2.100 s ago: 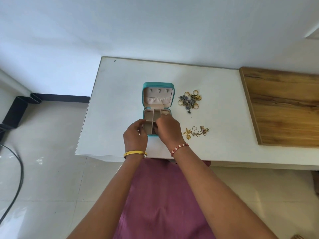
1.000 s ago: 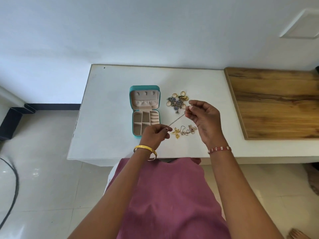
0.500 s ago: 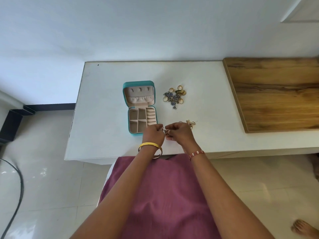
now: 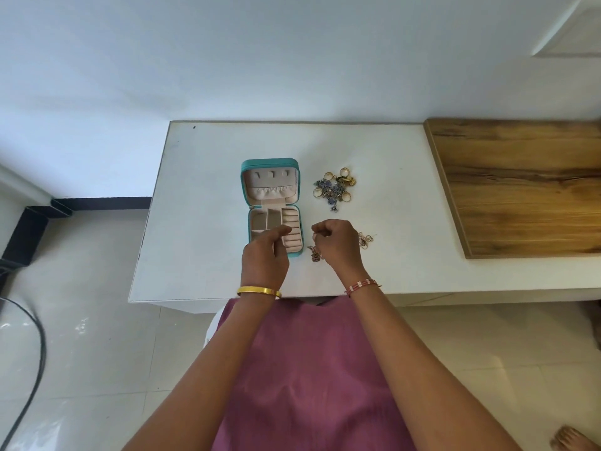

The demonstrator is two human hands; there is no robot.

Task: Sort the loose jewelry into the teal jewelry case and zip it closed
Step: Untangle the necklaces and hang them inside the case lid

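The teal jewelry case [image 4: 246, 177] lies open on the white table [image 4: 201, 222], lid folded back and its beige compartments showing. My left hand [image 4: 264, 257] hovers over the case's near half with thumb and fingertips drawn together; anything between them is too small to see. My right hand [image 4: 336, 244] is just right of the case, fingers curled, pinching a thin chain [image 4: 314, 254] whose end lies bunched on the table below it. A pile of rings and blue-stone pieces [image 4: 335, 187] sits right of the lid. A few gold earrings [image 4: 366, 239] peek out beyond my right hand.
A wooden board [image 4: 520, 187] covers the table's right part. The table's near edge runs just under my wrists. A black cable [image 4: 32, 353] lies on the tiled floor at left, and a bare foot [image 4: 572, 439] shows at bottom right.
Earlier both hands stretched a thin chain between them, then came together at the near edge. Now they have parted: the left has gone over the case, and the right stays beside it.
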